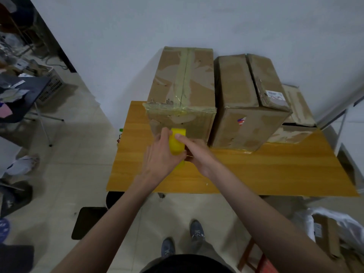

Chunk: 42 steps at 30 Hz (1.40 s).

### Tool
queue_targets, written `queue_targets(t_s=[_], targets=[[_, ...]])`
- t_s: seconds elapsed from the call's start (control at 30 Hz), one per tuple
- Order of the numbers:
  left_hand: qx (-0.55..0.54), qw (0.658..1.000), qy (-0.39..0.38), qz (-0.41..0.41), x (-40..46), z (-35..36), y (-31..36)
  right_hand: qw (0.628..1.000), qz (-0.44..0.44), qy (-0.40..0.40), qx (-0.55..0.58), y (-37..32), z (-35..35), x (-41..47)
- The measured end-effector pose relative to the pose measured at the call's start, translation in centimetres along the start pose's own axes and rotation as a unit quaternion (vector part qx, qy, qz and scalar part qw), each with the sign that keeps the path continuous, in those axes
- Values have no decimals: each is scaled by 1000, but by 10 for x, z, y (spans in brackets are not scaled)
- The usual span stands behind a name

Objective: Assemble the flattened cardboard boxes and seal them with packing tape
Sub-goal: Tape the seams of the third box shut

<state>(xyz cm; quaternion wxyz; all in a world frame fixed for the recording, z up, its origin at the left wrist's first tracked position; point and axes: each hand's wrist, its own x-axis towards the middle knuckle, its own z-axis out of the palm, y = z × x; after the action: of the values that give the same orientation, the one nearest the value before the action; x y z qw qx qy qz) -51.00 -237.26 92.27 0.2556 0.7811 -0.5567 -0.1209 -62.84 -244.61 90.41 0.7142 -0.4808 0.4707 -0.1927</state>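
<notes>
A yellow roll of packing tape (177, 142) is held upright over the wooden table (256, 174), just in front of a taped cardboard box (183, 85). My left hand (159, 156) grips the roll from the left, fingers curled round its edge. My right hand (194, 152) holds the roll's right side, the index finger lying along its top and the lower fingers pinching near its lower rim. The box stands at the table's back left, its top seam and front edge covered with tape. A second assembled box (248, 103) stands right beside it.
A third, lower box (295, 123) lies behind the second at the back right, near the wall. Left of the table are a dark chair (25, 99) with clutter and a basket (51, 85). Loose cardboard and plastic (331, 233) lie on the floor at right.
</notes>
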Motion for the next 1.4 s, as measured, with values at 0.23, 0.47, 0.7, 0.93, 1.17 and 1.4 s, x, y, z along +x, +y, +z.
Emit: queue_targets(t_s=[0.23, 0.47, 0.7, 0.93, 1.17, 1.4], targets=[[-164, 982, -98, -4, 10, -3, -16, 998, -56, -21, -6, 20, -23, -28], [-99, 980, -147, 91, 42, -12, -17, 997, -76, -9, -25, 35, -31, -43], [-104, 980, -130, 107, 55, -10, -6, 994, -104, -1, -45, 37, -36, -49], [-94, 987, -88, 92, 53, 6, 3, 993, -98, 31, -57, 27, -35, -52], [-82, 989, -67, 107, 45, 22, 9, 974, -192, 60, -101, 27, -27, -56], [-135, 971, -37, 193, 37, 8, 38, 970, -192, 125, -75, 37, -44, -52]])
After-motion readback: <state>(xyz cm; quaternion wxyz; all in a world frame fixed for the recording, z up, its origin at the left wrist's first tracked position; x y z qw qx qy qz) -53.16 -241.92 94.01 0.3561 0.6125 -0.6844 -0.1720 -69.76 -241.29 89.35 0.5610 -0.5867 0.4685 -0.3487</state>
